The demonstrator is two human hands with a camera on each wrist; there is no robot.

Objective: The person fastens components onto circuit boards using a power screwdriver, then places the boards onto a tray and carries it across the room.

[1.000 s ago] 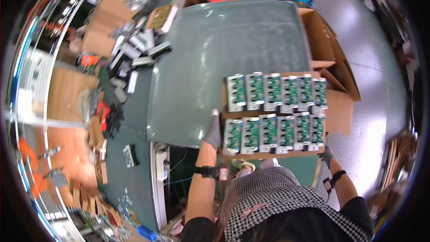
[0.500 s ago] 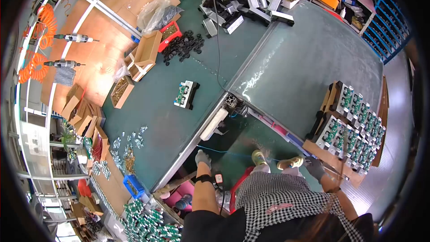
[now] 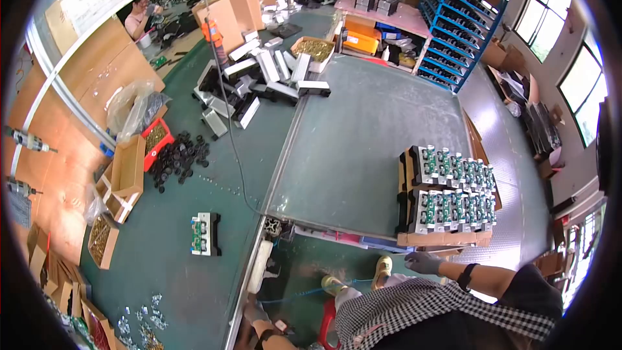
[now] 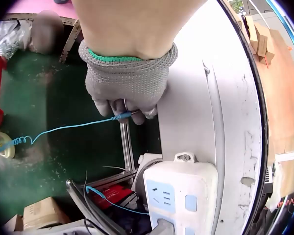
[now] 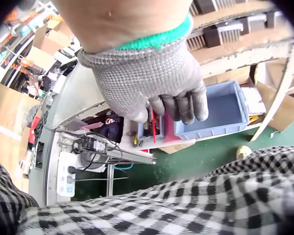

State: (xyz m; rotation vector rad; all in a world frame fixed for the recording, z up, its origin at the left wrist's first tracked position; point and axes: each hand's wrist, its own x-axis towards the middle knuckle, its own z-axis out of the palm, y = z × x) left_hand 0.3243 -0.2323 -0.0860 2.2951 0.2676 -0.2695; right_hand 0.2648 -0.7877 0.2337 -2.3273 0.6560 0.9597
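Observation:
My gloved left hand [image 3: 256, 314] hangs beside the table edge, near a white power strip [image 3: 260, 267]. In the left wrist view its fingers are loosely bent, and the end of a thin blue cord [image 4: 71, 126] overlaps the fingertips. My gloved right hand [image 3: 424, 263] hangs in front of the table, fingers relaxed and holding nothing. Behind it, on the table's right side, stands a cardboard tray [image 3: 447, 239] bearing two rows of grey-and-black units [image 3: 453, 210] with green circuit boards. A similar single unit [image 3: 205, 234] lies on the left bench.
Silver-and-black housings [image 3: 259, 78], black round parts [image 3: 178, 155] and a red bin [image 3: 159, 142] crowd the left bench. A blue-grey crate [image 5: 210, 132] sits on the shelf below the table. A red stool [image 3: 328, 324] stands by my legs.
One second ago both hands held the loaded tray at the table's front edge. It now stands on the table, both hands away from it. The head view has swung, showing more of the room.

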